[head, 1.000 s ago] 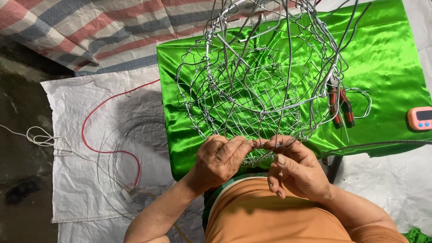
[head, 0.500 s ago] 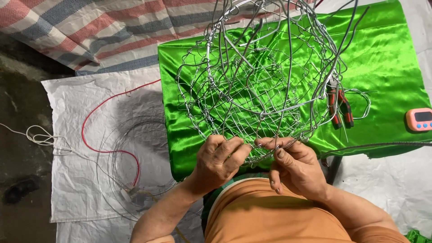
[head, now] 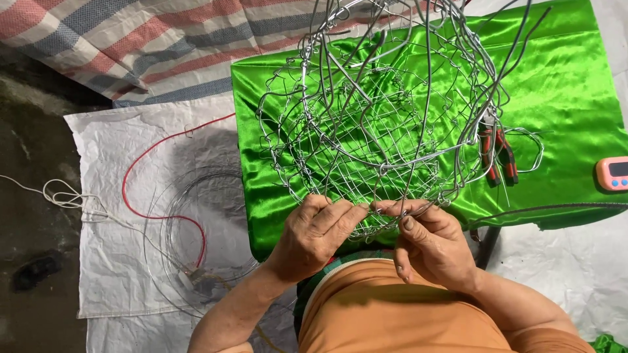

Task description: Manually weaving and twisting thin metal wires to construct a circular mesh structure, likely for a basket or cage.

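A round basket of bent silver wire stands on a table draped in shiny green cloth. Several loose wire ends stick up from its rim. My left hand and my right hand meet at the basket's near edge. Both pinch the same wire strand there, fingertips almost touching. The lower part of the near rim is hidden behind my hands.
Red-handled pliers lie on the cloth right of the basket. A pink timer sits at the right edge. On the white sack to the left lie a coil of wire, a red cord and white string.
Both hands have stayed at the basket's near rim, with the fingers shifting slightly along the wire. The basket has barely moved.
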